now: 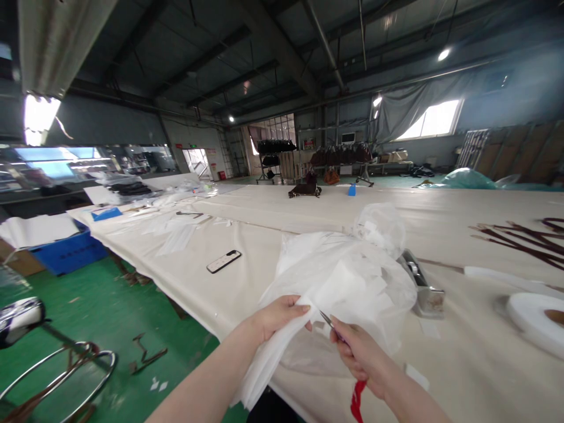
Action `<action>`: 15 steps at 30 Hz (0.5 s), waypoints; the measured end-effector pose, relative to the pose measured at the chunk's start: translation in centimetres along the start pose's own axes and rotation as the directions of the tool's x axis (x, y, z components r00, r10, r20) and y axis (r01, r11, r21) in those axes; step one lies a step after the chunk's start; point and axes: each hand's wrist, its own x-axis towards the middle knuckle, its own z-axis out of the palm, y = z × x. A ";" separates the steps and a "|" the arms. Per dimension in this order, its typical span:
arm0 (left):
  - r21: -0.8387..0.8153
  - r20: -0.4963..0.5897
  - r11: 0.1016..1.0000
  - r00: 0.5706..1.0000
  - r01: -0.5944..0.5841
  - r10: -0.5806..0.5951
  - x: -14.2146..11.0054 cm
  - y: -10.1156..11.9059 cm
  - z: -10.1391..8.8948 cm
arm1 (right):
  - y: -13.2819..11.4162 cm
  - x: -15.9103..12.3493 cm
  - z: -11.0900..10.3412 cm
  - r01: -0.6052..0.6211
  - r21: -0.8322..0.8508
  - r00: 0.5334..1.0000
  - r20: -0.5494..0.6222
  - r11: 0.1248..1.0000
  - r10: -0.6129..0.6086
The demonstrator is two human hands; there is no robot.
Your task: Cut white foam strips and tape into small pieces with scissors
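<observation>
My left hand [282, 317] is closed on a bunch of thin white sheeting [267, 367], thumb on top, and the folds hang over the table edge. In my right hand [359, 352] is a pair of small scissors [326, 319], their pointed metal blades aimed at the sheeting close to my left fingertips. My fingers cover most of their handles. Below that hand dangles a red strip [358, 402]. Beyond both hands lies a translucent plastic bag [379, 270] with white pieces in it; where it meets the sheeting is hard to make out.
A tape dispenser [426, 289] stands right of the bag, with a white roll [535, 323] farther right. Brown straps [524, 238] lie at the far right. A phone [224, 261] rests left on the cream-covered table [247, 235]. A metal-ringed stool [57, 382] stands on the green floor.
</observation>
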 end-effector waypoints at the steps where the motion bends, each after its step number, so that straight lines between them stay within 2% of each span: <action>1: -0.014 0.006 1.000 1.000 0.000 0.000 0.0 0.0 0.0 | 0.0 0.0 0.1 -0.002 -0.002 1.000 -0.001 1.000 0.002; 7: -0.060 0.015 0.998 1.000 -0.006 0.007 0.1 -0.3 -0.1 | -0.1 0.1 0.8 0.016 0.038 1.000 -0.009 0.999 -0.016; 15: -0.050 0.001 0.998 1.000 -0.022 0.022 0.2 -0.6 -0.5 | 0.7 0.6 0.7 0.043 0.160 0.998 0.043 0.986 -0.050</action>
